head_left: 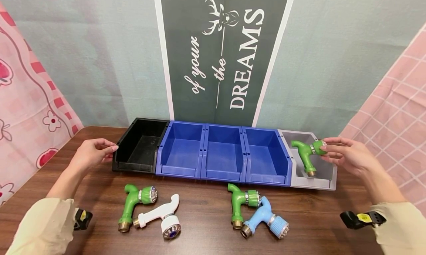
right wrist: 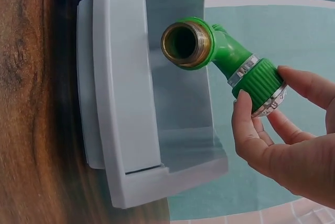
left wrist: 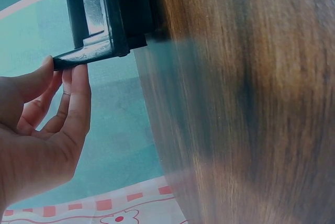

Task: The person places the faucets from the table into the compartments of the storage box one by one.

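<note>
My right hand [head_left: 349, 155] pinches a green faucet [head_left: 303, 153] by its ribbed knob, holding it over the grey bin [head_left: 327, 184] at the row's right end. In the right wrist view the brass threaded end of the faucet [right wrist: 230, 56] faces the camera, and thumb and fingertips sit around the knob. At the other end, the left hand [head_left: 93, 154] has its thumb and fingertips on the side rim of the black bin [head_left: 133, 167]. The left wrist view shows that rim pinched between thumb and fingers.
Three blue bins [head_left: 223, 173] stand between the black and grey ones. On the wooden table [head_left: 199, 225] in front lie a green faucet [head_left: 130, 207] beside a white faucet [head_left: 163, 212], and another green faucet [head_left: 237, 205] against a light blue faucet [head_left: 264, 216]. A printed curtain [head_left: 309, 63] hangs behind.
</note>
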### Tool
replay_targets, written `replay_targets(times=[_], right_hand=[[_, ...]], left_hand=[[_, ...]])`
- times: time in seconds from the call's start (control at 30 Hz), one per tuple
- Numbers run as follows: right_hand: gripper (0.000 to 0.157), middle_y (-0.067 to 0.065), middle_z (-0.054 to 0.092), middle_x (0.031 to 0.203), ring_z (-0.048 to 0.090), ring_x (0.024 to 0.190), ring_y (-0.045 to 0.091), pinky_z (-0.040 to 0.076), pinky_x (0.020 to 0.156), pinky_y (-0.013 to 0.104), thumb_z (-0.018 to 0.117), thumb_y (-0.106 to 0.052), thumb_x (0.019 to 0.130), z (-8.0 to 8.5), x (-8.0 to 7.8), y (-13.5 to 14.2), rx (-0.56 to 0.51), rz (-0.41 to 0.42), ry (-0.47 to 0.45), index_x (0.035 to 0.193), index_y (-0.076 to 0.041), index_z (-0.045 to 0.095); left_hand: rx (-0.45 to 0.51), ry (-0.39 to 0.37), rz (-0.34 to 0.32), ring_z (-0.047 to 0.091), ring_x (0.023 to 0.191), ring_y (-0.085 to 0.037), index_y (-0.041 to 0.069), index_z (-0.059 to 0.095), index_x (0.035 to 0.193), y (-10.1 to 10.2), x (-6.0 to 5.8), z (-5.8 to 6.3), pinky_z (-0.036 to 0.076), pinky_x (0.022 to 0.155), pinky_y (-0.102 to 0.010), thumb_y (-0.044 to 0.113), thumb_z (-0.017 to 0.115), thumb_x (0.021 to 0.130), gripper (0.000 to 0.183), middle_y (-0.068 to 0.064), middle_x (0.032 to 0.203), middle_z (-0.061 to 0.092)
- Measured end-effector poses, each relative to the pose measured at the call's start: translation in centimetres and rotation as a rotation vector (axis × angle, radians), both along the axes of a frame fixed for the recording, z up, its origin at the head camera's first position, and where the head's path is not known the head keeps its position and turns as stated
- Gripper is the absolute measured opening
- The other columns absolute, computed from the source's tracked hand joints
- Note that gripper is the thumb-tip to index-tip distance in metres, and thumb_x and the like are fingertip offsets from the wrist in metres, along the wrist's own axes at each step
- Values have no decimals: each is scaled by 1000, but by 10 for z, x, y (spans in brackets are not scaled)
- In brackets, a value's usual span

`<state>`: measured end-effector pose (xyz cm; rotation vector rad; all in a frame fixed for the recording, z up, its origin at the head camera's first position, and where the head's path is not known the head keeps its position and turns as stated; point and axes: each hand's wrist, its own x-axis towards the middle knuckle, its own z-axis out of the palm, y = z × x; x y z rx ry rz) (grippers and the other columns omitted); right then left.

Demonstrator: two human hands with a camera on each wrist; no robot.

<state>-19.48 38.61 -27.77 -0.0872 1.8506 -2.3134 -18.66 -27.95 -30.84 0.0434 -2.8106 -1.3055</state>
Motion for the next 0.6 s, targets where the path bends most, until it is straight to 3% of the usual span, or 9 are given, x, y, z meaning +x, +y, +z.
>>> replay_targets(times=[0.47, 0.6], right_hand=[[26, 7, 65, 84, 65, 77, 18, 56, 70, 32, 52, 15, 87, -4, -7, -11, 63, -21, 9, 87, -6, 67], [26, 5, 64, 84, 65, 75, 16, 56, 69, 30, 53, 15, 86, -6, -10, -15, 132, -24, 24, 87, -8, 65]], left_hand=[[-4, 1, -1, 60, 65, -9, -15, 57, 104, 0, 1, -1, 55, 61, -27, 18, 56, 94, 34, -4, 77, 63], [-2, 7, -2, 60, 66, -10, -15, 57, 104, 0, 2, -1, 55, 61, -27, 18, 56, 94, 35, -4, 77, 63]])
